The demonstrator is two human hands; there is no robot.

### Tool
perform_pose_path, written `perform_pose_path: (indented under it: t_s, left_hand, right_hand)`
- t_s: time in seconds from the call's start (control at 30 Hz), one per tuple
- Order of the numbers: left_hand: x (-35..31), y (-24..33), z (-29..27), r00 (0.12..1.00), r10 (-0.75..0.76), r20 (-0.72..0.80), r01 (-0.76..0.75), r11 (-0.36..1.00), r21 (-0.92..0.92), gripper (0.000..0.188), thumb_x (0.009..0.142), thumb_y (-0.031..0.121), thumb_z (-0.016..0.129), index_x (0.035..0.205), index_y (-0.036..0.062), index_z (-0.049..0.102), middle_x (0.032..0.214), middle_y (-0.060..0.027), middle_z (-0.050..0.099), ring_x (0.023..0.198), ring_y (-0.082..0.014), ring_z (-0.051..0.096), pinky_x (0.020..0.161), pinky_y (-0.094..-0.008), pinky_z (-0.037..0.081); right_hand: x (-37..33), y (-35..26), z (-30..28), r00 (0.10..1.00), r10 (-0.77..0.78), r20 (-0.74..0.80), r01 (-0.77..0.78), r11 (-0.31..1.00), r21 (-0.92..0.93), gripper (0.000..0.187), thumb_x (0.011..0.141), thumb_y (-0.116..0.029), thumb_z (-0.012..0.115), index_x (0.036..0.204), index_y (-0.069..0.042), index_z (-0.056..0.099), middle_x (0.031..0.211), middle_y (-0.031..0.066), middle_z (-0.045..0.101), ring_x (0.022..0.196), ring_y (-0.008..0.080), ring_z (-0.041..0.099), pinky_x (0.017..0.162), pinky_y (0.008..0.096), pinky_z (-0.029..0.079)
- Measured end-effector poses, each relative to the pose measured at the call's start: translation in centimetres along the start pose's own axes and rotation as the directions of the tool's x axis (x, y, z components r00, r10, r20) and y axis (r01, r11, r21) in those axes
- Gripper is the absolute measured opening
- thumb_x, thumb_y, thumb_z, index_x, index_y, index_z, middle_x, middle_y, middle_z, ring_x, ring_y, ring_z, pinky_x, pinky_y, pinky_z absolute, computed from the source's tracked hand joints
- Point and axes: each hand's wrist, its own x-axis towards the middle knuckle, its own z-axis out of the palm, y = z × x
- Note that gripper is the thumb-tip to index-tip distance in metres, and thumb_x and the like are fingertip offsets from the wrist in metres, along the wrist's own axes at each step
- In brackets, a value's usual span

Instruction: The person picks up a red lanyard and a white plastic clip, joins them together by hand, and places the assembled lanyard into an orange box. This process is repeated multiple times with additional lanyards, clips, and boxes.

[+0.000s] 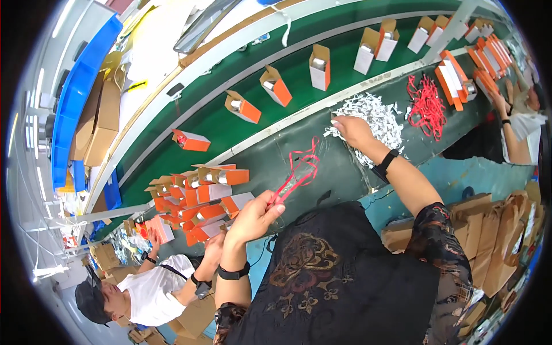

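My left hand (253, 221) is closed in a pinch on several thin red straps (291, 187), whose loops spread out above the dark table. My right hand (355, 132) is at the near-left side of a heap of small white pieces (376, 118). Its fingers are drawn together, and a small white piece (333, 122) shows at the fingertips. The exact kind of these pieces is too small to make out. To the right of the heap lies a tangled pile of red straps (425, 108).
Open orange-and-white boxes stand along a green conveyor (296, 54), one of them a box (319, 73) straight ahead. More boxes (201, 195) cluster on the left. A co-worker (155, 287) sits at left, another person (517, 123) at far right. Brown cartons (494, 236) stand at lower right.
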Motion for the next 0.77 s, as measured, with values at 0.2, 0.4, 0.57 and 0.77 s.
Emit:
perform_pose_path:
  t_s: [0.2,0.4,0.57,0.77]
  left_hand:
    - [0.9,1.6,0.2,0.999,0.049,-0.002,-0.049,0.995,-0.082,0.023,0.102,0.024,0.052,0.09,0.0039,0.056,0.068,0.004,0.048,0.061,-0.0056,0.043,0.055,-0.0231,0.037]
    - [0.8,0.7,2.4,0.996,0.085,0.025,-0.079,0.982,-0.17,0.025,0.102,0.026,0.05,0.091,0.0047,0.056,0.067,0.0051,0.046,0.061,-0.0048,0.042,0.055,-0.0226,0.035]
    - [0.2,0.7,2.7,0.997,0.075,0.026,-0.07,0.986,-0.148,0.026,0.103,0.027,0.049,0.089,0.0055,0.055,0.067,0.0053,0.046,0.06,-0.0049,0.041,0.054,-0.0228,0.035]
    - [-0.5,2.2,1.4,0.976,0.138,0.171,-0.137,0.99,-0.014,0.024,0.102,0.025,0.051,0.087,0.007,0.053,0.066,0.0047,0.045,0.06,-0.0053,0.04,0.054,-0.0237,0.035]
  right_hand:
    - [-1.5,0.6,0.6,0.874,0.361,0.325,-0.483,0.563,0.671,0.033,0.087,-0.007,0.066,0.118,0.002,0.059,0.095,0.0101,0.068,0.075,0.0181,0.066,0.064,0.0298,0.052]
    - [-5.3,3.0,3.5,0.882,0.411,0.229,-0.455,0.625,0.634,0.037,0.082,-0.002,0.068,0.118,0.002,0.061,0.088,0.0128,0.07,0.076,0.0222,0.068,0.068,0.0343,0.054]
    - [-8.1,2.9,2.9,0.94,0.333,-0.078,-0.325,0.941,0.096,0.011,0.081,-0.01,0.07,0.089,-0.002,0.07,0.078,0.0139,0.069,0.071,0.0233,0.068,0.065,0.035,0.054]
    - [-6.9,-5.7,2.4,0.958,0.085,0.274,-0.284,0.421,0.861,0.023,0.088,-0.015,0.068,0.111,-0.011,0.072,0.08,0.0067,0.072,0.062,0.0253,0.069,0.064,0.0332,0.057]
